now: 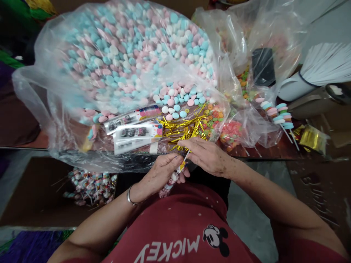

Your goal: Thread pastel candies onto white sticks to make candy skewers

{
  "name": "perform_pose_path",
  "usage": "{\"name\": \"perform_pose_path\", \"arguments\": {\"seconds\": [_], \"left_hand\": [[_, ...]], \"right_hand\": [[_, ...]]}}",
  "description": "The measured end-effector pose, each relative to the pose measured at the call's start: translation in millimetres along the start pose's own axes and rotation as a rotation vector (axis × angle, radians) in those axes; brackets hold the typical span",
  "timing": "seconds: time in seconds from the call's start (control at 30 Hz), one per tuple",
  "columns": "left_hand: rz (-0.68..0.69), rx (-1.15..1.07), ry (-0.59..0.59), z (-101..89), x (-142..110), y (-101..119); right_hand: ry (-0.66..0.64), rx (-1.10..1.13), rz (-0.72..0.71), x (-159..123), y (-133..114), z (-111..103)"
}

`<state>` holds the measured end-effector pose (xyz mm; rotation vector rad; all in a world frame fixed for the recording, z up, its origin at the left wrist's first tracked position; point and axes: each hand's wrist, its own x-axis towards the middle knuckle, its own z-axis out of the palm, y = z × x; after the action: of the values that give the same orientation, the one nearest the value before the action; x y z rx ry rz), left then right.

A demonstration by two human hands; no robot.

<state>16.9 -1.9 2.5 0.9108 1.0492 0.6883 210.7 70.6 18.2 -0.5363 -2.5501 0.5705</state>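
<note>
Near left, carton [34, 199]: below the tabletop; contains a heap of wrapped candy sticks [91, 186].
Far left to centre, clear bag [44, 84]: spread over the table; filled with pink, blue and white candies [115, 54].
Centre, printed sleeves [138, 133]: flat, stacked askew, just far of the left hand.
Near centre, left hand [163, 170]: fingers together, clamped on the candy stick.
Near centre, candy stick [170, 182]: sleeved; held between the hands, near side of the table edge. Long axis slants from the candy end, near left, to the bare stick tip, far right.
Centre, gold ties [192, 128]: loose pile directly far of the right fingertips; right hand nearer. Contact cannot be determined.
Near centre-right, right hand [208, 157]: fingers bent beside the bare tip; grip is hidden, so clamping cannot be confirmed.
Right, red gummy pieces [231, 131]: beside the ties.
Far right, unsleeved skewers [283, 117]: two, well apart from both hands.
</note>
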Motion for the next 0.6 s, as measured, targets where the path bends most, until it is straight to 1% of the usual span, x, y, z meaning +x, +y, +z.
{"name": "perform_pose_path", "arguments": {"seconds": [0.07, 0.13, 0.2, 0.23, 0.27, 0.3, 0.37, 0.4, 0.47, 0.6], "left_hand": [[0.002, 0.017, 0.019, -0.4, 0, 1], [0.035, 0.052, 0.07, -1.3, 0, 3], [0.105, 0.126, 0.158, -1.9, 2, 6], [0.147, 0.175, 0.204, -1.9, 3, 8], [0.189, 0.225, 0.247, -1.6, 4, 10], [0.225, 0.265, 0.283, -1.0, 5, 11], [0.257, 0.288, 0.315, 0.7, 6, 12], [0.246, 0.257, 0.317, 1.5, 7, 12], [0.197, 0.111, 0.289, 2.3, 7, 10], [0.16, -0.241, 0.153, -0.1, 3, 2]], "right_hand": [[-0.009, 0.075, 0.015, -1, -2, 3], [0.058, 0.153, 0.102, 0, -6, 6], [0.188, 0.238, 0.266, 1, -11, 10], [0.237, 0.271, 0.36, 2, -14, 13], [0.257, 0.295, 0.445, 3, -18, 16], [0.252, 0.315, 0.511, 4, -21, 21], [0.211, 0.364, 0.582, 7, -26, 29], [0.203, 0.401, 0.591, 8, -28, 33], [0.222, 0.506, 0.602, 9, -30, 38], [0.32, 0.716, 0.655, 9, -31, 41]]}}
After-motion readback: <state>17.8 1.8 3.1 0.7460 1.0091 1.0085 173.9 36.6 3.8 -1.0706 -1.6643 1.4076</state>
